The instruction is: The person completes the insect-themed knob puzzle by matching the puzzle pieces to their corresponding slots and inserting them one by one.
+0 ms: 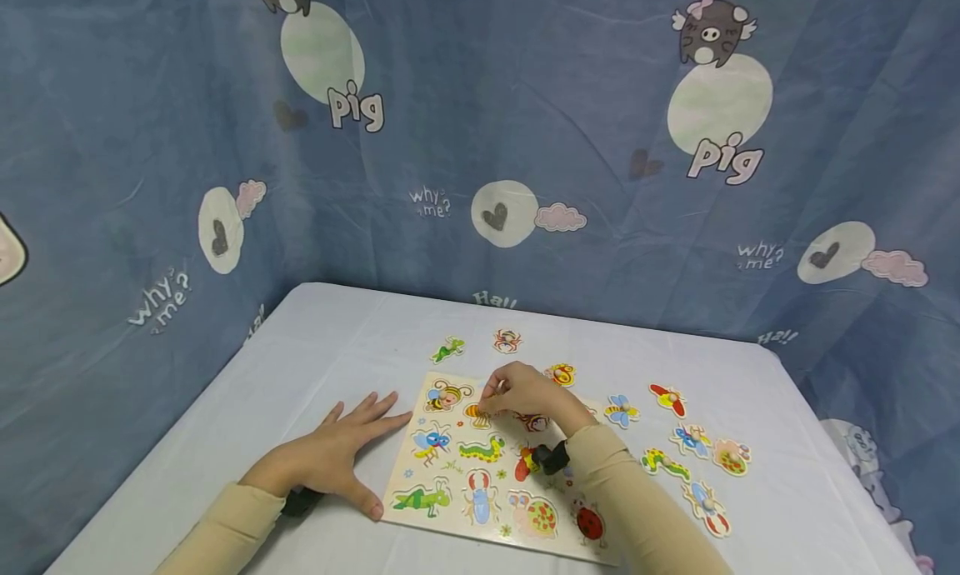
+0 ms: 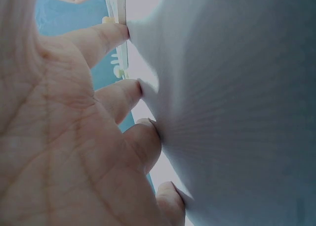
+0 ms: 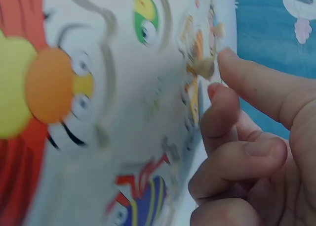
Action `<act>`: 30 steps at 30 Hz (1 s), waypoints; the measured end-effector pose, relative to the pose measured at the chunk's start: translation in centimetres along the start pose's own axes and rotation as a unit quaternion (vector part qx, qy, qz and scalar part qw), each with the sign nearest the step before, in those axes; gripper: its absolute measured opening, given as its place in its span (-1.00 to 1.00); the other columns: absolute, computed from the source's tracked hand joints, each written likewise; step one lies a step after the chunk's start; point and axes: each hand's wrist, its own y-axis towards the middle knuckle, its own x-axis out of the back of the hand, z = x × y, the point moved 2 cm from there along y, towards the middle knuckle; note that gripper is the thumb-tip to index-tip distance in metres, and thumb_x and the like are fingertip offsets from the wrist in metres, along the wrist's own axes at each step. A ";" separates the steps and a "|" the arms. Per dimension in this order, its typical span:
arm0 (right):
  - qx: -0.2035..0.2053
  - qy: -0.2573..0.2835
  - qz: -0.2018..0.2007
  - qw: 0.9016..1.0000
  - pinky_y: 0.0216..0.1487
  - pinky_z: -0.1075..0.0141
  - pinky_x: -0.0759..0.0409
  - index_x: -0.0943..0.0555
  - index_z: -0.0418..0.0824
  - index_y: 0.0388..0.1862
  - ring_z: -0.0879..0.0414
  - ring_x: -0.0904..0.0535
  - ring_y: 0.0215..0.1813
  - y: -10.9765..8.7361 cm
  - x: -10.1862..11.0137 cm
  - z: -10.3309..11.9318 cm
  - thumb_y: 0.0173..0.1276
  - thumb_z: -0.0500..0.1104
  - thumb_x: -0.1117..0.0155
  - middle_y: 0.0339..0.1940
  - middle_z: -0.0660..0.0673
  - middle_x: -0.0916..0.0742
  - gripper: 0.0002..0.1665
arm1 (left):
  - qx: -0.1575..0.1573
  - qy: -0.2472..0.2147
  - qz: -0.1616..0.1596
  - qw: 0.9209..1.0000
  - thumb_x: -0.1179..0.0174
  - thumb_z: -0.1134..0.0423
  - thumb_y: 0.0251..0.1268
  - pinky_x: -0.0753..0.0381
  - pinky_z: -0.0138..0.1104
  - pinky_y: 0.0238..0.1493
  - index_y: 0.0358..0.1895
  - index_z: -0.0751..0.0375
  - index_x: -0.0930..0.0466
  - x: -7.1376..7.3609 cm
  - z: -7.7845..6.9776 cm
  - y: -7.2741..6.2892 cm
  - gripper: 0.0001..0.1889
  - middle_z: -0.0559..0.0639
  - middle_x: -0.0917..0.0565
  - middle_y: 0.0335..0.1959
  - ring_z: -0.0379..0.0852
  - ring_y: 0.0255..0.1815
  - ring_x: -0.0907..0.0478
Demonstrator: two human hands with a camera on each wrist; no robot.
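A cream wooden insect puzzle board (image 1: 420,521) lies on the table. My right hand (image 1: 521,392) reaches over its upper part, with thumb and index fingertips right at the wooden knob (image 3: 203,67) of an orange-striped insect piece (image 1: 476,413). In the right wrist view that knob shows just beyond the fingertips, and the other fingers are curled. My left hand (image 1: 330,454) lies spread at the board's left edge, its thumb by the lower left corner. The left wrist view shows its fingertips (image 2: 133,87) touching the white cloth. Part of the board is hidden under my right forearm.
Loose knobbed insect pieces lie around the board: a grasshopper (image 1: 448,350) and a spider (image 1: 507,341) behind it, and several at the right, among them a caterpillar (image 1: 665,464) and a stag beetle (image 1: 706,508). A blue printed curtain (image 1: 420,250) hangs behind the white table (image 1: 337,333).
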 end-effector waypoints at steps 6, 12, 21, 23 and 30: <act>-0.022 0.001 -0.044 0.999 -0.41 0.37 -0.43 -0.73 -0.14 -0.18 0.15 -0.48 -0.49 0.7 1.7 -0.1 0.51 -0.03 -0.47 -0.46 -0.13 -0.75 -0.81 | -0.004 -0.002 0.000 1.000 -0.74 -0.36 -0.36 0.35 0.60 0.57 0.72 -0.07 -0.23 0.1 0.0 -0.1 0.40 0.20 0.00 0.81 0.49 0.80 0.21; -0.034 0.012 -0.104 0.994 -0.47 0.34 -0.32 -0.70 -0.15 -0.19 0.15 -0.38 -0.53 1.8 3.3 -0.5 0.52 -0.02 -0.46 -0.44 -0.22 -0.76 -0.77 | -0.003 -0.009 0.002 1.000 -0.75 -0.34 -0.35 0.38 0.59 0.57 0.72 -0.07 -0.24 0.0 0.1 -0.1 0.39 0.20 0.01 0.82 0.48 0.80 0.23; -0.082 0.023 -0.167 0.982 -0.39 0.34 -0.43 -0.75 -0.17 -0.08 0.08 -0.62 -0.31 3.6 4.4 -2.1 0.53 0.06 -0.43 -0.31 -0.14 -0.77 -0.69 | -0.007 -0.007 0.000 1.000 -0.75 -0.34 -0.35 0.39 0.59 0.57 0.72 -0.10 -0.23 -0.3 0.2 0.2 0.39 0.19 0.00 0.82 0.47 0.80 0.22; -0.093 0.025 -0.175 0.980 -0.36 0.32 -0.46 -0.75 -0.19 -0.03 0.03 -0.65 -0.27 4.0 4.6 -2.4 0.54 0.06 -0.42 -0.26 -0.17 -0.79 -0.67 | -0.006 -0.007 0.000 1.000 -0.75 -0.35 -0.35 0.39 0.59 0.57 0.72 -0.10 -0.23 -0.3 0.3 0.4 0.40 0.18 0.01 0.82 0.47 0.80 0.22; -0.109 0.025 -0.196 0.974 -0.02 0.12 -0.65 -0.72 -0.17 0.20 -0.04 -0.74 -0.12 5.2 5.0 -2.8 0.57 0.06 -0.39 -0.17 -0.21 -0.84 -0.59 | -0.008 -0.003 -0.003 1.000 -0.74 -0.36 -0.37 0.38 0.59 0.57 0.72 -0.11 -0.23 -0.2 0.4 0.4 0.40 0.18 0.01 0.82 0.47 0.80 0.22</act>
